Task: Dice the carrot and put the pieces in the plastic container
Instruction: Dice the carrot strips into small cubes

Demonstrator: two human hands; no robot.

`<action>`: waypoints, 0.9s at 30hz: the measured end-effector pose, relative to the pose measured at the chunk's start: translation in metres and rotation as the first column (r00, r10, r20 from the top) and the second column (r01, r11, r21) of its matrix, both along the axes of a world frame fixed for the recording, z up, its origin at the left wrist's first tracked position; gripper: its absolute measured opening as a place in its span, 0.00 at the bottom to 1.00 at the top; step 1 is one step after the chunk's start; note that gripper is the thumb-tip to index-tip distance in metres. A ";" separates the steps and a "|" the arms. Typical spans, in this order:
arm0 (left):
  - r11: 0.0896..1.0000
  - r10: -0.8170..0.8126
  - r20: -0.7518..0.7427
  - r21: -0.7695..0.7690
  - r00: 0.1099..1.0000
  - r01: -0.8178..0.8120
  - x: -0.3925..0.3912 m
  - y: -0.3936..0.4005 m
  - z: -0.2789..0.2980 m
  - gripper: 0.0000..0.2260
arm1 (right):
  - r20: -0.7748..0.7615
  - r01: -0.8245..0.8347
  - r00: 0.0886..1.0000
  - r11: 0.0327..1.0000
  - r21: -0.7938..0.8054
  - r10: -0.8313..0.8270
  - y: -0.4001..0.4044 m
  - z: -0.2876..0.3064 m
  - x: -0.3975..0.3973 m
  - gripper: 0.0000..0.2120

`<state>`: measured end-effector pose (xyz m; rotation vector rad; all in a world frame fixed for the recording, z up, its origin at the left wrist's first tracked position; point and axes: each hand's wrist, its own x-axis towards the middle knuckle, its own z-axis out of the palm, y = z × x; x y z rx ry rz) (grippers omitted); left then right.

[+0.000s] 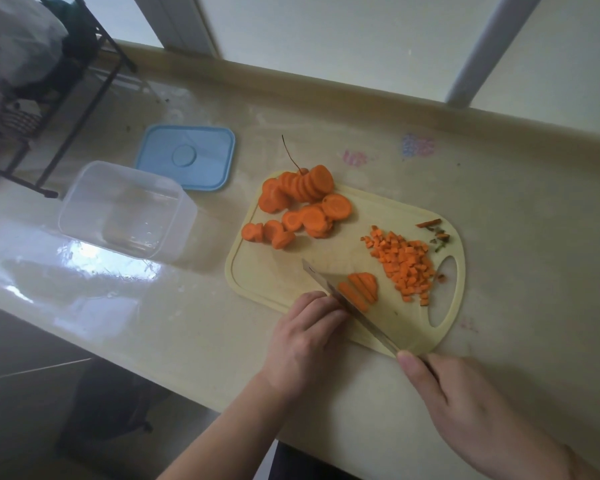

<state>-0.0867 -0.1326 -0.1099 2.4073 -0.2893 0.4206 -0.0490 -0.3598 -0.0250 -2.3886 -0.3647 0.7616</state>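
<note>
Right hand (471, 407) grips steel knife (347, 303), blade down through orange carrot strips (359, 289) at near edge of pale yellow plastic cutting board (257, 271). Left hand (305, 337), fingers curled, touches the strips just left of blade. Clear plastic container (125, 209) sits well left on bench.

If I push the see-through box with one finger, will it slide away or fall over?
Probably slide. The plastic container looks empty and thin-walled, so it is likely light, and the countertop under it is glossy, which should let it skid easily. It seems unlikely to tip: it sits upright, wide and fairly low. Its walls may flex a bit if squeezed.
</note>
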 end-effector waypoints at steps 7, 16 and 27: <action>1.000 0.002 -0.033 -0.010 0.999 -0.002 0.001 0.002 0.000 0.09 | -0.045 0.040 0.998 0.997 -0.071 -0.043 -0.015 -0.002 -0.008 0.42; 1.000 -0.024 -0.039 -0.014 0.999 0.023 0.000 0.004 0.002 0.11 | 0.018 0.014 1.000 1.000 -0.016 -0.014 0.023 -0.007 0.019 0.36; 0.999 0.025 -0.014 -0.033 1.000 -0.025 -0.005 0.001 0.002 0.12 | -0.021 0.010 1.000 0.999 0.031 -0.009 0.012 0.002 0.005 0.35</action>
